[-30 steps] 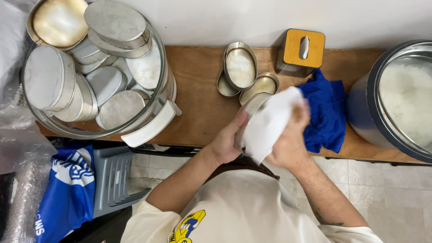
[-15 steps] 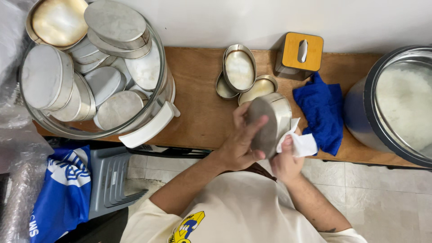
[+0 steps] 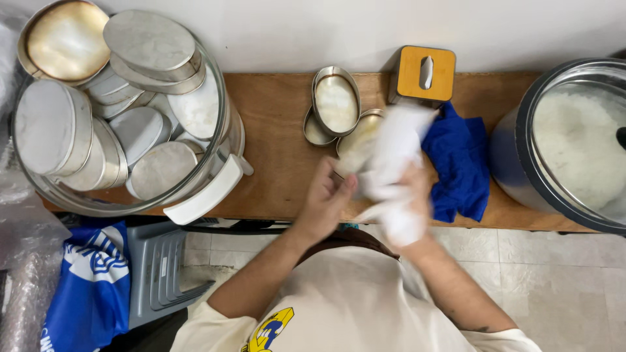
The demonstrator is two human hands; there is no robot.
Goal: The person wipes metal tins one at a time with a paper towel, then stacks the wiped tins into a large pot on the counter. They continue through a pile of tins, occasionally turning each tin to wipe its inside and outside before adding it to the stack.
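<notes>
White cloth [image 3: 391,163] blurs in the right hand [image 3: 411,202], closed round it, over a metal tin [image 3: 355,146] gripped by the left hand [image 3: 326,199] above the worktop's [image 3: 274,130] near edge. Hurried rubbing could slip the tin from that hold onto the floor [image 3: 554,274], or knock the tins [image 3: 336,104] just beyond.

The left hand [image 3: 326,199] holds a shiny metal tin [image 3: 357,145] by its edge. The right hand [image 3: 407,195] presses a white cloth [image 3: 394,156] on the tin. The picture is blurry here. Both hands are over the brown desk [image 3: 280,130]. Two more oval tins [image 3: 336,104] lie just behind them. A blue cloth [image 3: 460,166] lies beside the right hand. A big bowl [image 3: 225,124] full of tins stands on the left. A pot of white rice [image 3: 574,156] stands on the right.
</notes>
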